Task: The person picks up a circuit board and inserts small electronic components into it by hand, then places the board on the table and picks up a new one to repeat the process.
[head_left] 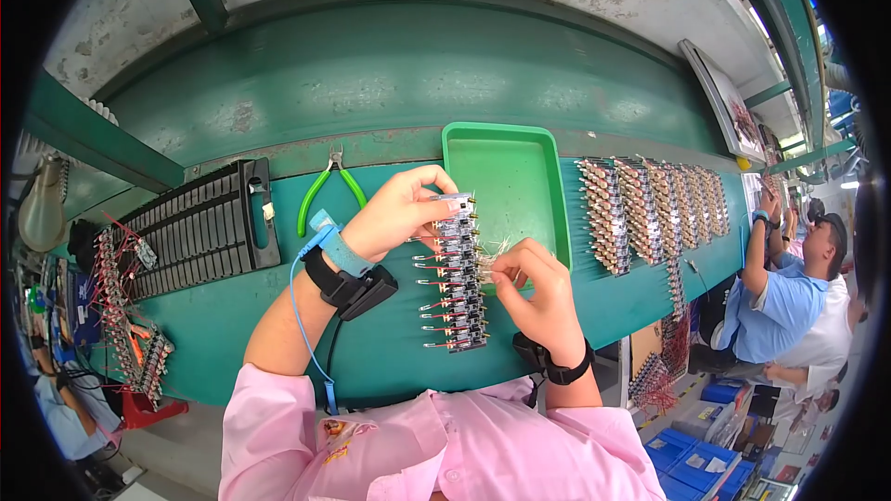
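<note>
My left hand (408, 209) grips the far end of a long strip of small circuit boards (455, 292), thumb and fingers closed on it. Short red wires with pale tips stick out from the strip's left side. At the strip's right edge, my right hand (538, 292) is closed in a pinch around a bunch of thin pale strands (486, 267). Its fingertips hide how the strands meet the strip. Behind the hand stands a green plastic tray (563, 195). My left wrist has a blue strap (345, 252) with a coiled cord, and both wrists carry black bands.
Green-handled cutters (318, 190) lie behind my left hand. A black slotted rack (200, 227) and boards with red wires (139, 353) are at left. Several rows of board strips (640, 209) stand at right. Co-workers (780, 288) are beyond the bench's right end.
</note>
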### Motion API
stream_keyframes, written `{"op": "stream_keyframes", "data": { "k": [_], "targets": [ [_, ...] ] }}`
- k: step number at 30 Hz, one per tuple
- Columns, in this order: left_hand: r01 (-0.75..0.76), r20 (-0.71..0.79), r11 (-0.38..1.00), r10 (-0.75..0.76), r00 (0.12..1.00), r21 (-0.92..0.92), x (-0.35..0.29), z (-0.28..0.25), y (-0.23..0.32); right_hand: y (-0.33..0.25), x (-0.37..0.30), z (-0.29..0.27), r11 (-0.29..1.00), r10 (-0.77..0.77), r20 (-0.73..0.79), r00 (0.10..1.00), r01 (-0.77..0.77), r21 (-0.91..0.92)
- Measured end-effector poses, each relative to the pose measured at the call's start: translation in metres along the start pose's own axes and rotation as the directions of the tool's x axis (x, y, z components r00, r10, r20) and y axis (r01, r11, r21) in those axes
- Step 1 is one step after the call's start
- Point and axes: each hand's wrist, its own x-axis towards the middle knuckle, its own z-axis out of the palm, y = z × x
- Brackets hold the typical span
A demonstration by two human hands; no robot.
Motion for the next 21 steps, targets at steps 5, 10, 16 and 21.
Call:
{"op": "stream_keyframes", "data": {
  "k": [5, 10, 16, 21],
  "targets": [
    [-0.008, -0.006, 0.999, 0.008, 1.0, -0.037, 0.001, -0.0029, -0.0012, 0.0023, -0.0029, -0.0056, 1.0, -0.023, -0.003, 1.0, 0.023, -0.021],
    [-0.009, 0.005, 0.999, 0.01, 1.0, -0.048, 0.0004, -0.003, -0.0004, 0.0019, -0.0015, -0.0065, 0.984, -0.139, 0.062, 0.988, 0.145, -0.108],
    [0.001, 0.015, 0.999, -0.001, 1.0, -0.033, 0.0011, -0.0025, -0.0009, 0.0013, 0.0004, -0.0065, 0.96, -0.216, 0.079, 0.973, 0.226, -0.166],
    [-0.008, 0.001, 0.999, 0.008, 1.0, -0.046, 0.0013, -0.0018, -0.0026, 0.0001, 0.0003, -0.0069, 0.957, -0.219, 0.092, 0.971, 0.233, -0.175]
  ]
}}
